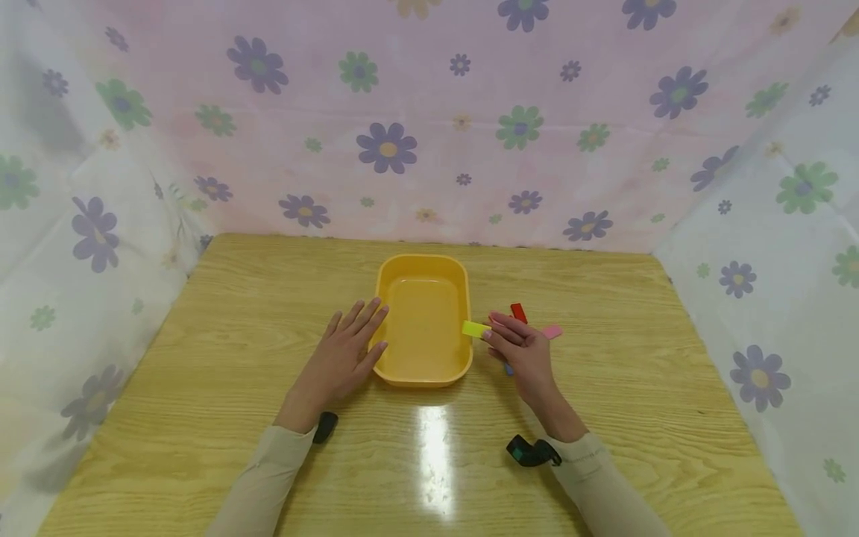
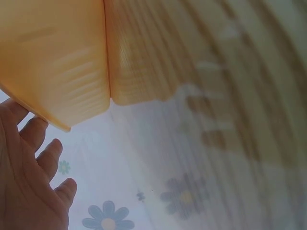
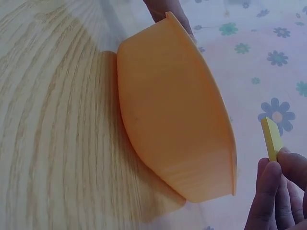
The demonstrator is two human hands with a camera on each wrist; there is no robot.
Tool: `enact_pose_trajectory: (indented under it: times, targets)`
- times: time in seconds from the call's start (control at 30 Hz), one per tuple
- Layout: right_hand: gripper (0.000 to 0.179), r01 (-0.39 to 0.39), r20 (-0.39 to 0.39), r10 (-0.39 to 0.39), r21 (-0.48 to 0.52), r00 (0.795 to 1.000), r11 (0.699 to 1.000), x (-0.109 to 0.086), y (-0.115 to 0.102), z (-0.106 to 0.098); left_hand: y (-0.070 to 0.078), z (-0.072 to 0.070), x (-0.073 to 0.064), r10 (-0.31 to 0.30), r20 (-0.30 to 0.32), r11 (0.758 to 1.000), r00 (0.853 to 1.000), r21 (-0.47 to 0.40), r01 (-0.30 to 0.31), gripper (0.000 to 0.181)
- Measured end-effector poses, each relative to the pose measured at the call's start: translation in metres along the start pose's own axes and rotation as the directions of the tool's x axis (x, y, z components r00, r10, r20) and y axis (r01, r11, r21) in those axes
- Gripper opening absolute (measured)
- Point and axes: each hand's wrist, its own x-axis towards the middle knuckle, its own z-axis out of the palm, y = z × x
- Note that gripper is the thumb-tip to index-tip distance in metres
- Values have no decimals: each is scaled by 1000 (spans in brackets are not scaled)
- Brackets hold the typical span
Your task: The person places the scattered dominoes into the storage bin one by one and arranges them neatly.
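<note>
Apparently mid-transfer, the right hand (image 1: 529, 359) pinches a yellow block (image 1: 475, 329) over the right rim of an orange tub (image 1: 423, 328), the left hand (image 1: 345, 356) touching its opposite rim, fingers extended, with an inward shift and release seemingly called for.

- One orange-yellow tray (image 1: 423, 332), centre of the head frame.
- Two hands: a left hand (image 1: 344, 354) left of centre, a right hand (image 1: 526, 358) right of centre.
- At least four small blocks, right of centre: one yellow block (image 1: 475, 330), one red block (image 1: 518, 312), one pink block (image 1: 552, 332), one partly hidden blue block (image 1: 508, 369); whether the reddish bit (image 1: 493, 319) by the fingers is a fifth, I cannot tell.
- Two sleeves (image 1: 268, 462), lower left and lower right.
- One table (image 1: 604, 298).
</note>
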Motion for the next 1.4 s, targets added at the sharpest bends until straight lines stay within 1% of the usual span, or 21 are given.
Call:
enact_pose_trajectory:
  times: [0.13,0.3,0.6,0.8,1.07,1.23,1.4]
  targets:
    - [47,-5,15,5,-7,1000,1000,1,-4,6,0,0,0,-4,4,1000,1000,-7,4,62]
    - [45,-9,41,9,-10,999,1000,3,-12,14,-1,0,2,-2,8,1000,1000,-3,2,62]
    - [46,22,83,-20,-28,996,999,14,-23,28,1,-3,2,-9,21,1000,1000,-17,10,63]
    - [46,7,84,-5,-29,996,1000,23,-24,35,2,-3,1,-10,22,1000,1000,-16,11,62]
    - [45,-19,67,24,-68,997,997,35,-26,45,3,-3,1,-15,21,1000,1000,-16,15,62]
    - [42,-14,81,20,-84,996,996,44,-30,51,3,-3,0,-18,27,1000,999,-10,19,63]
    - [40,-1,91,6,-53,996,999,51,-35,60,2,-2,0,-18,28,1000,999,-12,18,63]
